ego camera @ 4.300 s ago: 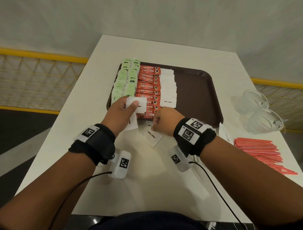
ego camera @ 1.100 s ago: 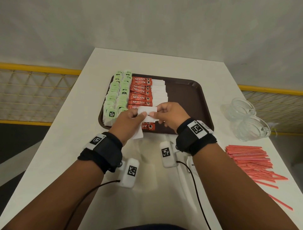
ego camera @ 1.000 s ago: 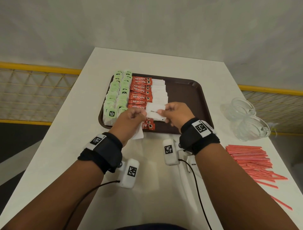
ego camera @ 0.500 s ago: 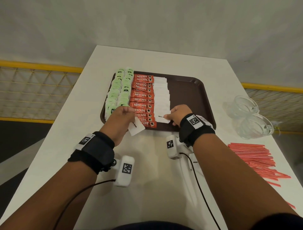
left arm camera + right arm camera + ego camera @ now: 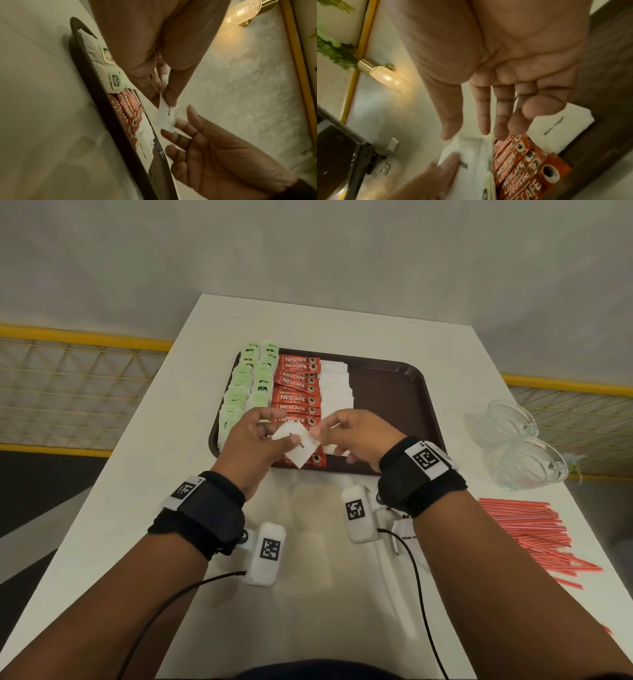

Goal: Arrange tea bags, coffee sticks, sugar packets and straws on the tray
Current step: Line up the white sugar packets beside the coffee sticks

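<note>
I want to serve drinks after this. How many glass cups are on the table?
2. Both lie right of the tray: one glass cup farther back, the other glass cup nearer, above the red straws.

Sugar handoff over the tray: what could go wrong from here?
1. The left hand pinches several sugar packets while the right hand reaches open; more than one may come away, or some drop.
2. Both hands hover above the coffee sticks; a brush might skew that row.
</note>
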Motion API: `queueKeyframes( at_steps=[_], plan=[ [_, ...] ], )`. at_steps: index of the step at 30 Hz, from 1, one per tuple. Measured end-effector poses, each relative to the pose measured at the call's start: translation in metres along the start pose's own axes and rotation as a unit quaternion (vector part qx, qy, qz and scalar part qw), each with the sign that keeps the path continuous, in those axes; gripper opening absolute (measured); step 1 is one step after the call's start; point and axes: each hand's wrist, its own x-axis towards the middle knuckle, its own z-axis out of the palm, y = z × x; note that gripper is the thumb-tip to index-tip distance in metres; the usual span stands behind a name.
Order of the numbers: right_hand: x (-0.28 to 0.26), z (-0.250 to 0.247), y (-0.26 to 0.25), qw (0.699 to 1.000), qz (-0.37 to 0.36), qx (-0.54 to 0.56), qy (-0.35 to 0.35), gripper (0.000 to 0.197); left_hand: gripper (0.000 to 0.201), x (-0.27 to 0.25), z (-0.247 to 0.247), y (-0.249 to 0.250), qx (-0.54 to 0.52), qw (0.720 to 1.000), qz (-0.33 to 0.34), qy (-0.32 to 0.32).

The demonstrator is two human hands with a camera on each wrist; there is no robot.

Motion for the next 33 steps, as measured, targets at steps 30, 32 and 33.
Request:
queueKeyframes(
  at_steps=[30, 32, 33],
  plan=[
    [-0.004, -0.02, 0.047, 0.985, 0.126, 0.059, 0.099, 0.01, 0.012, 0.0, 0.008, -0.019, 0.125, 0.992, -0.015, -0.016],
    [0.0, -0.018, 0.042, 0.984, 0.147, 0.018, 0.096, 0.009, 0.014, -0.003, 0.008, -0.02, 0.126, 0.992, -0.016, -0.022],
    [0.001, -0.017, 0.038, 0.983, 0.159, -0.01, 0.09, 0.009, 0.015, -0.004, 0.007, -0.019, 0.125, 0.992, -0.017, -0.024]
  ],
)
